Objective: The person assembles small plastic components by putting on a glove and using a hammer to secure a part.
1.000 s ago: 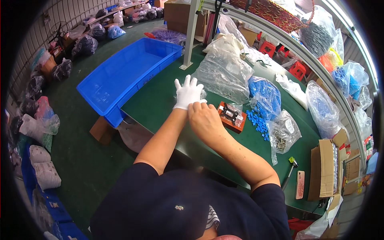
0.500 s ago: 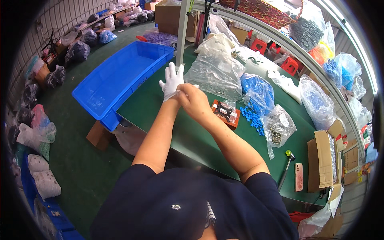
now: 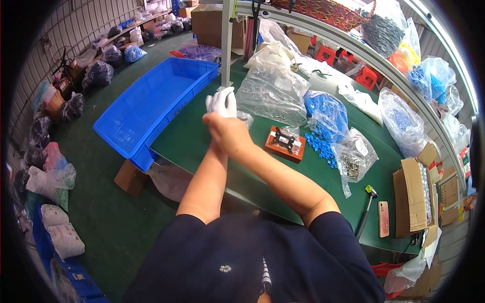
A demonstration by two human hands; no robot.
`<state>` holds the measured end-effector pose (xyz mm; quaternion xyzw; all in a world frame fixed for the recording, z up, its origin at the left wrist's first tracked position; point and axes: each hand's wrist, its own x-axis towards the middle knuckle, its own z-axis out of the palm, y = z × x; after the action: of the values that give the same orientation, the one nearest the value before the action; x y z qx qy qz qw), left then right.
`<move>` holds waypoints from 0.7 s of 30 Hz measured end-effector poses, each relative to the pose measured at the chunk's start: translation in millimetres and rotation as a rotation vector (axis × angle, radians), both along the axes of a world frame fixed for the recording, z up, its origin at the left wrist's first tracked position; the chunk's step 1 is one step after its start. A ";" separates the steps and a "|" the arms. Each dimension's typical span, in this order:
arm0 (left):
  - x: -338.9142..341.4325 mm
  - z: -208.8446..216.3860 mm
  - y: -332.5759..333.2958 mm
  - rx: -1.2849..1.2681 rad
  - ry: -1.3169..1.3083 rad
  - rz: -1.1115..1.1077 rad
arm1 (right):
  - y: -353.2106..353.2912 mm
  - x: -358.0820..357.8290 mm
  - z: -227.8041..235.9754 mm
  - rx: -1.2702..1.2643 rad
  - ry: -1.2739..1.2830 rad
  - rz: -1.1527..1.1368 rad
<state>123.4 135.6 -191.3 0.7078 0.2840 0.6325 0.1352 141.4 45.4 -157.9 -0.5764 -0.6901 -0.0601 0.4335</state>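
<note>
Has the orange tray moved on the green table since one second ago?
No. The orange tray lies at the same place beside the loose blue parts, by the clear bag, on the green table; only the camera shifted.

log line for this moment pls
left hand: white glove on, raised above green table | right hand: bare, at the glove's cuff | nearby: blue bin, orange block

Single head-worn fisheye view, directed steeply downward and forward from above the wearer's dark shirt; the green work table (image 3: pixel 202 146) is seen at arm's length, its straight edges bent toward the black circular rim.
</note>
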 end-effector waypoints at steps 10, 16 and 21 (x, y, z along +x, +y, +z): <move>-7.1 18.0 -16.7 -0.891 -0.532 -0.837 | -51.7 -17.3 6.5 0.156 -0.312 0.331; -41.5 19.8 -29.1 -0.888 -1.037 -1.566 | -52.2 32.6 -12.8 0.006 1.146 0.223; -32.5 13.9 -81.0 -1.131 -1.110 -1.770 | -52.5 -3.1 -25.9 -0.147 2.154 0.494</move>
<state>90.9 54.6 -177.4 0.1272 -0.1623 0.3244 0.9232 138.3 -7.0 -183.9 -0.1981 -0.0498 0.6022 0.7718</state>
